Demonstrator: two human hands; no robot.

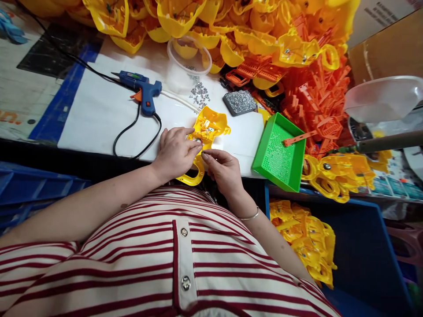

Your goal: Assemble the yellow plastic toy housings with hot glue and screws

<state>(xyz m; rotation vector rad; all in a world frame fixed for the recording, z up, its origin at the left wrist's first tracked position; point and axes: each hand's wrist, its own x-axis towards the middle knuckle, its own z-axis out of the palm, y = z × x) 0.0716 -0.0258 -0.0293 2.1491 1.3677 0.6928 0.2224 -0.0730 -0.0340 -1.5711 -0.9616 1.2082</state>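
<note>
A yellow plastic housing half point(211, 125) with a loop handle lies open side up on the white work surface, near its front edge. Thin wires and small metal parts show inside it. My left hand point(176, 149) grips the housing from the left, with fingertips reaching over its middle. Just to the right, my right hand point(224, 169) is closed in a pinch beside the narrow middle of the housing. Whatever sits between its thumb and forefinger is too small to make out.
A blue glue gun point(142, 90) with a black cable lies left. Loose screws point(200, 93), a black tray of screws point(240, 102) and a clear tub point(190, 57) stand behind. Rightward are a green basket point(280, 149), orange parts point(317, 97) and a blue bin point(358, 246). Yellow housings point(185, 17) crowd the back.
</note>
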